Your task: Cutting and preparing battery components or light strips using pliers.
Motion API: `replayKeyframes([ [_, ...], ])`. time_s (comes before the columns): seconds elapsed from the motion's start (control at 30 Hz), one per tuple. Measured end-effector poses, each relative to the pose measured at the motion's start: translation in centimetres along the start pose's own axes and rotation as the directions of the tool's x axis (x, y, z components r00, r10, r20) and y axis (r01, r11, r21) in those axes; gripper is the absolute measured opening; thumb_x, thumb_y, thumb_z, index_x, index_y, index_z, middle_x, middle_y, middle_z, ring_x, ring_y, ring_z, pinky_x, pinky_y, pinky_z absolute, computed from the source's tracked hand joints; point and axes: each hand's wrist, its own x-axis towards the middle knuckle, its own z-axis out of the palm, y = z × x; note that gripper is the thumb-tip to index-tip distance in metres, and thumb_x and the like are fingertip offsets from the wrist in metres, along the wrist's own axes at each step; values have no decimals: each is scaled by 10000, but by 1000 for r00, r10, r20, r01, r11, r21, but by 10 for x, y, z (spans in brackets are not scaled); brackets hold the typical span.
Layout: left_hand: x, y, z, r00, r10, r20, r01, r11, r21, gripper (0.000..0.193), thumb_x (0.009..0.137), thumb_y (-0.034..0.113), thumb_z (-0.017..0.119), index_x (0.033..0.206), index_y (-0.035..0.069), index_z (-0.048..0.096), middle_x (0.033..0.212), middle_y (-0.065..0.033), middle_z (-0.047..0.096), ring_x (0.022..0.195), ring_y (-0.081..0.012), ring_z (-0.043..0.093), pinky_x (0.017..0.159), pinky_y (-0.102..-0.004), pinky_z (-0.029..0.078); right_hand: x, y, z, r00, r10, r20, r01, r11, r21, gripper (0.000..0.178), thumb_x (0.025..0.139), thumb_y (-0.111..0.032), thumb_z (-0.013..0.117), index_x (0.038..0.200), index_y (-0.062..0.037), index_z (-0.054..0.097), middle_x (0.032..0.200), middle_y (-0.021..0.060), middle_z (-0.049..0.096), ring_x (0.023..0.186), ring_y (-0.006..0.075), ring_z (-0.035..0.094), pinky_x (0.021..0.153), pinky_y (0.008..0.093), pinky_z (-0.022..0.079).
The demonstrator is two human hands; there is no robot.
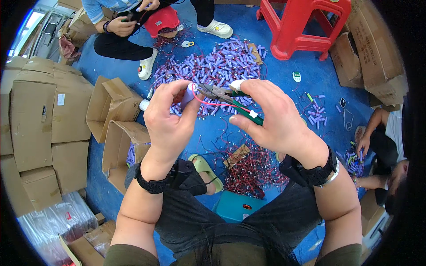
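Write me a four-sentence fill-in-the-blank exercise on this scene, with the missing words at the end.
1. The right hand holds pliers whose handles are coloured ____.
2. The left hand holds a cylindrical cell coloured ____.
3. Loose cells lie heaped on a floor coloured ____.
4. Black straps circle both of the person's ____.

Missing words: green; purple; blue; wrists.

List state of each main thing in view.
Left grip, closed on purple cell
Purple cell, held, one end exposed
Right grip, holding pliers
Pliers, handles spread, jaw opening unclear
Red wire, curved
Cell pile, loose, scattered
Wire heap, tangled
Cardboard box, open, cells inside
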Motion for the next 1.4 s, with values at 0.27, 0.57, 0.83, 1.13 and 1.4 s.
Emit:
replayKeyframes([
  [0.27,3,9,-4,991,105,82,-105,994,-12,262,695,-5,703,940,11,612,805,-96,622,673,-174,579,612,-265,461,1,-2,-8,998,-61,-1,61,992,-113,416,679,-173,712,1031,-36,538,963,115,584,875,281,555,754,370,428],
  [0.57,4,3,-12,966,53,254,-24,993,-118,301,677,-14,712,965,-2,624,833,-119,641,698,-175,619,636,-262,482,6,-6,-16,960,171,222,-246,894,374,321,736,-154,701,993,-49,541,742,14,568,637,128,537,573,266,414],
  [0.83,8,-5,-6,913,-349,211,400,667,-629,217,811,56,647,1004,-1,567,913,-93,629,821,-142,610,717,-230,478,0,7,-10,960,247,130,-273,931,244,376,739,-164,705,1017,5,515,834,117,570,768,249,577,671,338,463],
  [1.13,11,-5,-8,762,-501,410,553,173,-815,117,831,148,639,899,88,565,909,-79,632,703,-84,593,620,-223,501,-3,3,-9,995,1,96,1,1000,-19,465,654,-164,733,1041,-25,514,971,134,579,893,322,547,775,396,430],
  [1.4,9,0,-3,742,-476,472,617,208,-759,127,834,173,639,899,87,572,865,-80,632,678,-91,589,599,-223,501,-1,-1,-9,993,-34,109,40,998,-49,450,635,-153,735,1021,-50,528,975,98,578,907,281,542,785,382,420],
])
